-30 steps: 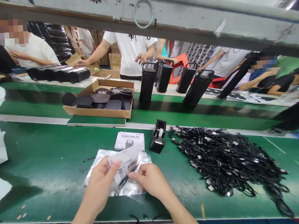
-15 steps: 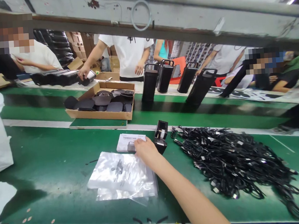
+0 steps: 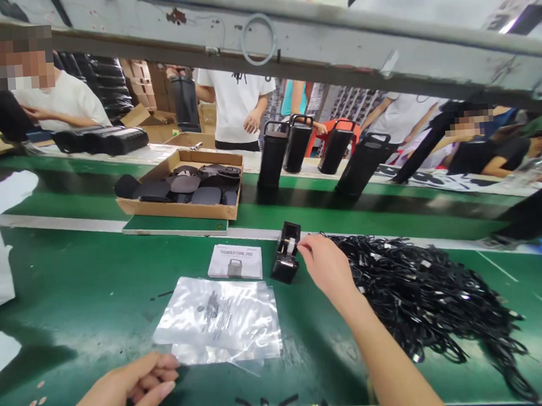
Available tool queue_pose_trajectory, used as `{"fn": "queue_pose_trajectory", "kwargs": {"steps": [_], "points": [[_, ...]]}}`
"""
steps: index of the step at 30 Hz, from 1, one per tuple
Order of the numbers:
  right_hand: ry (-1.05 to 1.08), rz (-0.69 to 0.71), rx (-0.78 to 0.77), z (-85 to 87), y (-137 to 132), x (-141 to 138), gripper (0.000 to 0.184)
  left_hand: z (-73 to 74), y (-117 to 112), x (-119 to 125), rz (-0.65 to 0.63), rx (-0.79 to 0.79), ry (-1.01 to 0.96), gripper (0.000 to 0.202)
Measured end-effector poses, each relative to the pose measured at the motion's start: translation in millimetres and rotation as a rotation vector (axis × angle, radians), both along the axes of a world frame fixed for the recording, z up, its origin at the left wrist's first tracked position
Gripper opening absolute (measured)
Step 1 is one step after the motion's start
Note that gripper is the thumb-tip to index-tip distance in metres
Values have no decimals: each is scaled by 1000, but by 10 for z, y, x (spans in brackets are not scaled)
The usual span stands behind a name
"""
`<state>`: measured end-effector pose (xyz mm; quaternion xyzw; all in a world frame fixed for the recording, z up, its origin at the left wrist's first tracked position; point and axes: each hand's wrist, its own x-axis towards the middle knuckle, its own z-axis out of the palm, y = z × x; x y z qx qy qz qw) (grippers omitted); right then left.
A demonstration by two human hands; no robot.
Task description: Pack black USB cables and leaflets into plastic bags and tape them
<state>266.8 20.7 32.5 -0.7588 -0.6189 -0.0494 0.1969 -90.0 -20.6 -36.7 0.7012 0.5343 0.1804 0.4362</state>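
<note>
Where the right hand was on the booklet stack half a second ago, I now see it over by the black tape dispenser, at the near-left end of the cable pile. Thumb and index tips are close together; can't tell from my feed if they grasp a cable end. Booklet stack is uncovered again, lying left of the dispenser, behind the clear bags. Bags look unmoved, flat on the green table.

Left hand was at the bottom-left edge by some clear plastic; I now have it up over the table's near side, fingers loosely curled, thumb apart, nothing seen in them, tips right by the bags' near-left corner; contact unclear.

Far side: co-worker in white shirt now has a black cylinder raised; it was down on the bench row.
</note>
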Motion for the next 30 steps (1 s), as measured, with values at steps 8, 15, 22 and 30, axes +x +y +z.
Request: {"fn": "queue_pose_trajectory", "kwargs": {"steps": [8, 15, 22, 30], "points": [[84, 35, -53, 20, -190, -254, 30, 175, 35, 432, -90, 201, 205, 33], [-194, 502, -165, -351, 80, -937, 47, -109, 38, 852, -220, 576, 285, 29], [-237, 560, -437, -257, 594, -830, 19, -233, 34, 666, -195, 567, 293, 33], [-205, 730, -330, -8, 225, -890, 22, 146, 74, 711, 336, -278, -687, 64]]}}
